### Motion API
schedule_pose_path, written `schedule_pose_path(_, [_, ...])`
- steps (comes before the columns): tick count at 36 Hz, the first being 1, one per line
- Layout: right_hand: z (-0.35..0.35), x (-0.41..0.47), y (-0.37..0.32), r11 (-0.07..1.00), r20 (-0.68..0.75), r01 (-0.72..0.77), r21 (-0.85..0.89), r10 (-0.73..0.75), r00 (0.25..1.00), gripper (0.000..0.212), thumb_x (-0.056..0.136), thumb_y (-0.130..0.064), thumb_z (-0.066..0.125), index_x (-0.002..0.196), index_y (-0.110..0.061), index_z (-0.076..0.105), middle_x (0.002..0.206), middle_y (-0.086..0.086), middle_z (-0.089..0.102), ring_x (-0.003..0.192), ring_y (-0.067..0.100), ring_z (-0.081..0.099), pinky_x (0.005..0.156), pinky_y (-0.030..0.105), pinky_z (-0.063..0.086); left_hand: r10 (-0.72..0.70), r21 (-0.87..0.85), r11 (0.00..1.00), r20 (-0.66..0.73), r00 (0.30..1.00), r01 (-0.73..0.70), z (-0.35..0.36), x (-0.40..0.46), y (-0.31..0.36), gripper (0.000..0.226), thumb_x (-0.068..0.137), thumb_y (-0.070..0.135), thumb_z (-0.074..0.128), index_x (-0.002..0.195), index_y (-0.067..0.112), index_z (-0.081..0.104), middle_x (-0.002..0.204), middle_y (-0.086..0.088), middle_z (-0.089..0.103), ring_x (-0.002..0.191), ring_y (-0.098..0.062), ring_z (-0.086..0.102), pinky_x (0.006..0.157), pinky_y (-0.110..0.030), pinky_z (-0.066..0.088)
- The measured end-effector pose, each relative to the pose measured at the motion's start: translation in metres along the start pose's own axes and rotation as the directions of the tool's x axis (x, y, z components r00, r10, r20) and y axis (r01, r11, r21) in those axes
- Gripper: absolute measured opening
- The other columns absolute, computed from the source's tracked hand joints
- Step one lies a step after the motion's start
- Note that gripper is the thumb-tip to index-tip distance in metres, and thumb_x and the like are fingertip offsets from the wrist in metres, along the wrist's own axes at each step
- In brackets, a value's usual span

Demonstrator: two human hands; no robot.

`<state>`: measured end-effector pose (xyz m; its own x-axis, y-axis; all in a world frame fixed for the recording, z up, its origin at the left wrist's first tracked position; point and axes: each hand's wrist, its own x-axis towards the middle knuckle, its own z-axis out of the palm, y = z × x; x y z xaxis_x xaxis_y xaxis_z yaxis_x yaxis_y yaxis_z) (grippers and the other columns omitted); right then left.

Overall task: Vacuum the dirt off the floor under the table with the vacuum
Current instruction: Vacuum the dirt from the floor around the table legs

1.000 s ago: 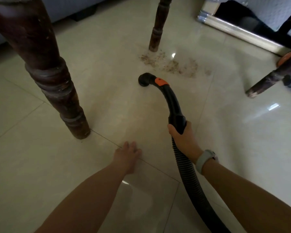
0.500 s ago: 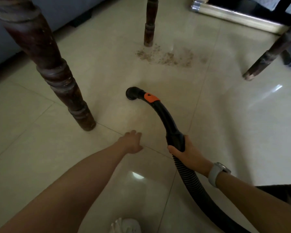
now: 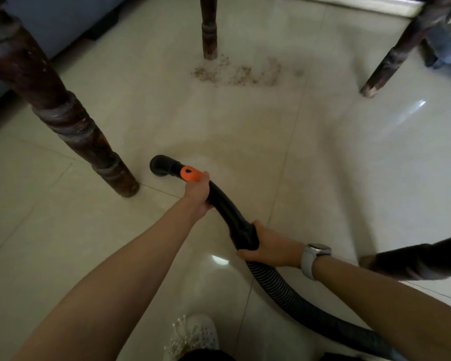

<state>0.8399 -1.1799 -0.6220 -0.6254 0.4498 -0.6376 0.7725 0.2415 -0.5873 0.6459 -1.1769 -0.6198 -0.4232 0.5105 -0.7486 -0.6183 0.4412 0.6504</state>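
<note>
A black vacuum wand with an orange slider curves across the pale tiled floor, its round nozzle pointing down near the floor beside the near table leg. My left hand grips the wand just behind the orange slider. Lower down, my right hand grips the wand where the ribbed hose joins it; that wrist wears a watch. A patch of brown dirt lies farther ahead, at the foot of the far table leg, well clear of the nozzle.
Dark turned table legs stand at near left, far centre and far right. A grey sofa base runs along the upper left. A white shoe shows at the bottom, a dark sleeve at right.
My left hand left the floor and took hold of the wand behind the orange slider. The view pulled back, so the nozzle sits farther from the dirt, close to the near leg.
</note>
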Motion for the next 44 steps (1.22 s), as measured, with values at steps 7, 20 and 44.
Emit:
schedule_pose_path(7, [-0.02,0.01,-0.041,0.961,-0.067,0.013,0.278,0.005,0.998,0.048,0.088,-0.039,0.063,0.121,-0.011,0.042,0.105,0.003,0.055,0.093,0.018,0.058,0.078,0.029,0.05,0.06,0.013,0.998,-0.013,0.998,-0.06,0.009,-0.018,0.014,0.021,0.101,0.025,0.044,0.111,0.007,0.041,0.102,-0.014,0.055,0.1,-0.034,0.058,0.086,-0.046,0.05])
schedule_pose_path(20, [-0.057,-0.06,-0.095,0.99,-0.006,0.09,0.109,-0.09,0.996,0.027,0.097,-0.036,0.049,0.106,-0.011,0.041,0.083,-0.003,0.051,0.069,0.008,0.052,0.056,0.019,0.041,0.069,0.023,0.997,-0.046,0.997,-0.068,0.01,-0.118,0.044,0.025,0.101,0.028,0.043,0.11,0.005,0.045,0.105,-0.01,0.054,0.099,-0.025,0.053,0.091,-0.037,0.047])
schedule_pose_path(44, [-0.119,-0.405,-0.15,0.991,0.159,-0.047,-0.129,0.067,0.985,0.042,0.093,-0.046,0.052,0.108,-0.007,0.042,0.079,0.015,0.064,0.069,0.034,0.063,0.062,0.041,0.048,-0.196,-0.056,0.981,-0.29,0.937,0.188,0.067,-0.473,0.021,0.039,0.099,0.035,0.043,0.124,0.005,0.037,0.122,-0.015,0.054,0.114,-0.03,0.055,0.103,-0.048,0.042])
